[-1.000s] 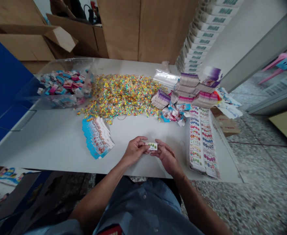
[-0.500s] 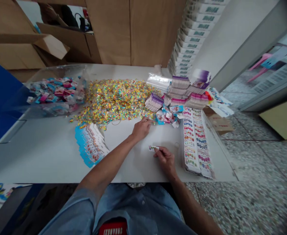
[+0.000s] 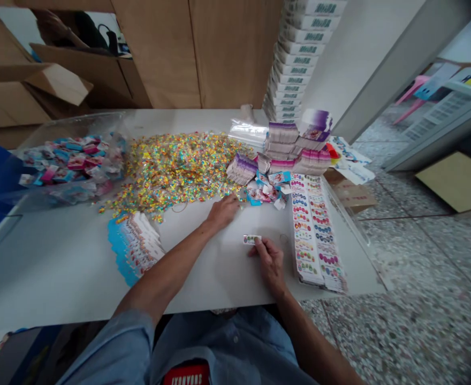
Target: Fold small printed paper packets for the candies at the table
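We rest our left hand (image 3: 223, 209) palm down on the white counter (image 3: 59, 267) at the near right edge of the heap of small coloured pieces (image 3: 175, 166). Its fingertips reach the outermost pieces. The fingers are curled downward, and we cannot tell whether this grip is closed on anything or merely touches the edge. Our right hand (image 3: 270, 262) lies nearer to us than the heap, off its right end and well apart from it. Here the grip is together, with thumb and fingertips pinched on one end of a small printed strip (image 3: 251, 239). The strip sits low over or on the counter and points back toward the heap, and we cannot tell whether it touches the surface. A fanned pile of blue-edged cards (image 3: 135, 246) lies just in front of the heap's near left part. A clear bag of pink and blue packets (image 3: 67, 163) lies to the left of the heap, touching its fringe. Stacks of purple-topped cards (image 3: 295, 147) sit at the heap's right end, with a few loose packets (image 3: 265, 191) in front of them. Long sheets of coloured stickers (image 3: 313, 230) run toward us farther right of the heap. A tall stack of white boxes (image 3: 299, 59) rises behind the heap's right end.
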Action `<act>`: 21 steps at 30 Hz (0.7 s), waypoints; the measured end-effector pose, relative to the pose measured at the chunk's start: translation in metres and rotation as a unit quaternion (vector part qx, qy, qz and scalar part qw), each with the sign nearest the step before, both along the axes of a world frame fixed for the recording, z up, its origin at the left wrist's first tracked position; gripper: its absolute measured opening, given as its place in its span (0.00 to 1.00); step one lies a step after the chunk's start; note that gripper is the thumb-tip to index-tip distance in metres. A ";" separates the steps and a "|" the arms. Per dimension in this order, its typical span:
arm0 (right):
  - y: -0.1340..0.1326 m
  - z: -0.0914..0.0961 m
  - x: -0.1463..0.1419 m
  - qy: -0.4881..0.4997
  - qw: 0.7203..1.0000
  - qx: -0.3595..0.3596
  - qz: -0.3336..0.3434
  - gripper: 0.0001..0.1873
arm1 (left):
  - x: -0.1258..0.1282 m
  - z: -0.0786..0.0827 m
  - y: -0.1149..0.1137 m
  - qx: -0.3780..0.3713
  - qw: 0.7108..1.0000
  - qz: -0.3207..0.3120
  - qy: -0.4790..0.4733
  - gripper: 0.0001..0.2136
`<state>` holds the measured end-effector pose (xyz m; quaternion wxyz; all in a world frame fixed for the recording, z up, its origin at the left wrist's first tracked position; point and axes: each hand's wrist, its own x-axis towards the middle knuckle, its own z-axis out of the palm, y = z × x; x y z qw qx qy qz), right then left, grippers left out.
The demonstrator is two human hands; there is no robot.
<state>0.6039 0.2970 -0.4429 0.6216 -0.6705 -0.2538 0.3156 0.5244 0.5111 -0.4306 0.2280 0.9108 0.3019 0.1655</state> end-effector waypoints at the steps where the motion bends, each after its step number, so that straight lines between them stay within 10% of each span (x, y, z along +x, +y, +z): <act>1: 0.005 -0.001 0.000 0.026 0.999 0.001 -0.019 0.21 | -0.008 0.000 -0.009 0.006 1.000 0.003 -0.027 0.10; 9: 0.037 0.009 -0.003 0.123 0.991 0.038 -0.032 0.19 | -0.039 0.004 -0.085 -0.012 0.986 -0.016 -0.168 0.12; 21: 0.023 0.017 -0.006 0.128 0.988 0.085 -0.035 0.22 | -0.022 0.019 -0.105 -0.133 0.955 -0.044 -0.261 0.10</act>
